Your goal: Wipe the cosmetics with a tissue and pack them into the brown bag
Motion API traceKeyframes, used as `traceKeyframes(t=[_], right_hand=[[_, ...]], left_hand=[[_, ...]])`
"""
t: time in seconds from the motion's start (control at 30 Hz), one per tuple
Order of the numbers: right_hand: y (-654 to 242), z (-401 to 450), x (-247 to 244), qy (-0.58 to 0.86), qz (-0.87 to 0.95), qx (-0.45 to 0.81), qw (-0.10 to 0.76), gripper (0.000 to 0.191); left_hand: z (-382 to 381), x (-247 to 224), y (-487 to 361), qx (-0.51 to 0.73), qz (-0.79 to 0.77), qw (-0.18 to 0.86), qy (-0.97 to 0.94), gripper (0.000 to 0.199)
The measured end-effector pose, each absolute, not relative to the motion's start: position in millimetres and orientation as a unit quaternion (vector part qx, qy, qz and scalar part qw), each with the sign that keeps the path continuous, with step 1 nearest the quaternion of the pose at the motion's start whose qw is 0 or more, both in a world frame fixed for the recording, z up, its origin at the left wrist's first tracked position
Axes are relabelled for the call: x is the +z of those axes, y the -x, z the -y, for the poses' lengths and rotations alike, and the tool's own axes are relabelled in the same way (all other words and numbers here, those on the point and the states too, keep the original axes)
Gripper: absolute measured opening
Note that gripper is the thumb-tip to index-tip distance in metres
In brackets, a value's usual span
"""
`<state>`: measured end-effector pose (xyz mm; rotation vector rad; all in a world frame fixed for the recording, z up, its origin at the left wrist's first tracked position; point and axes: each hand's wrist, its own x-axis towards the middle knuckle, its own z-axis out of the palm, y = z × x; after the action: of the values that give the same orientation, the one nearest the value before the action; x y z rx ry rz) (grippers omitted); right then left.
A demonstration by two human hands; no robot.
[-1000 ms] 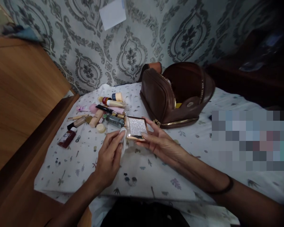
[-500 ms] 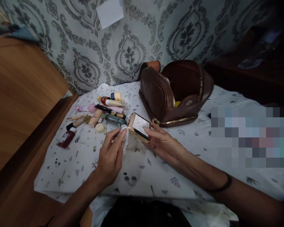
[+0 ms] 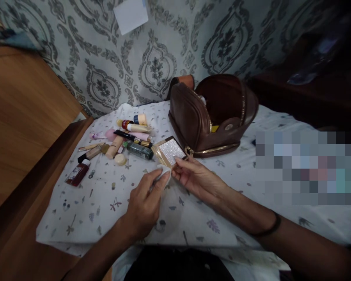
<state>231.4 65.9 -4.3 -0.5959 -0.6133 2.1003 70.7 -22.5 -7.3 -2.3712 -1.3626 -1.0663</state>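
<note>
My right hand [image 3: 194, 175] grips a gold-edged makeup compact [image 3: 171, 151] with a glittery silver top, its thumb lying on the top face. Pinched in my left hand [image 3: 148, 199] is a white wipe [image 3: 164, 171], touching the near corner of the compact. Just left of the compact lies a dark green bottle [image 3: 139, 150]. Beyond it are a black and gold tube [image 3: 133, 138], a beige tube [image 3: 114, 147] and a small round cream-coloured jar [image 3: 120, 159]. A bottle of dark red liquid with a white cap [image 3: 77, 173] lies farther left.
Behind the compact stands an unzipped brown leather bag [image 3: 210, 117]. The patterned white cloth [image 3: 105, 218] covers the surface. A wooden panel [image 3: 26, 117] borders the left side, and patterned wallpaper [image 3: 158, 66] rises behind. A blurred patch [image 3: 307, 168] hides the right side.
My left hand has shifted the wipe right and nearer, from the compact's left side to its near corner. The compact has been turned and tilted in my right hand.
</note>
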Motion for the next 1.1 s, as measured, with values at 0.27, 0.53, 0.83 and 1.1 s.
traceKeyframes(t=[0.27, 0.53, 0.83, 1.1], right_hand=[[-228.2, -58.9, -4.2, 0.237, 0.335, 0.801, 0.436, 0.045], [-230.4, -55.3, -3.9, 0.211, 0.353, 0.821, 0.396, 0.052], [-220.6, -57.2, -15.1, 0.144, 0.238, 0.885, 0.372, 0.034], [-221.7, -56.3, -16.5, 0.152, 0.271, 0.883, 0.352, 0.041]], left_hand=[[18.3, 3.9, -52.4, -0.355, 0.483, 0.128, 0.79, 0.057], [6.0, 15.5, -50.8, -0.33, 0.513, 0.158, 0.776, 0.053], [9.1, 6.7, -84.4, -0.275, 0.431, 0.173, 0.842, 0.043], [-16.1, 29.5, -71.5, -0.271, 0.474, 0.248, 0.8, 0.039]])
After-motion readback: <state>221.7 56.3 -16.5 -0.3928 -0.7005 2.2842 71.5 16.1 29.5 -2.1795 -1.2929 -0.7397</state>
